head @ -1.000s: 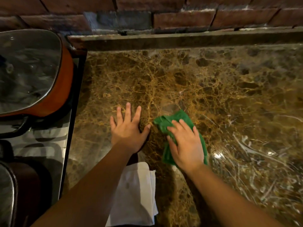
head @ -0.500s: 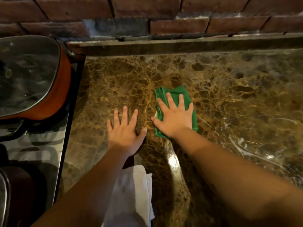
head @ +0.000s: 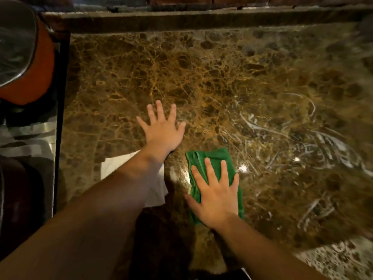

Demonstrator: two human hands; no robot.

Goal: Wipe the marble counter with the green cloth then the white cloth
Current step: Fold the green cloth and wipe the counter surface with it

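As the green cloth was soft, thin and limp, I judged it would bunch or fold if pushed from one edge; the sound way to work it was under a flat palm with even downward pressure, which was how it was handled. My right hand lay open and flat on top of it, fingers spread and pointing away from me, pressing it to the marble counter near the front edge; nothing was gripped. The cloth was folded into a rough pad, its far end and right edge showing beyond my fingers. My left hand was likewise open, fingers splayed, palm down on bare stone just to the left and farther back, bracing only and holding nothing. The white cloth lay flat on the counter beneath my left forearm, partly hidden by it and apart from the green one. It looked equally light and pliable, and I judged it unused, so the first wipe was in hand. Pale streaks marked the stone to the right. An orange pot with a glass lid stood on the stovetop at far left.
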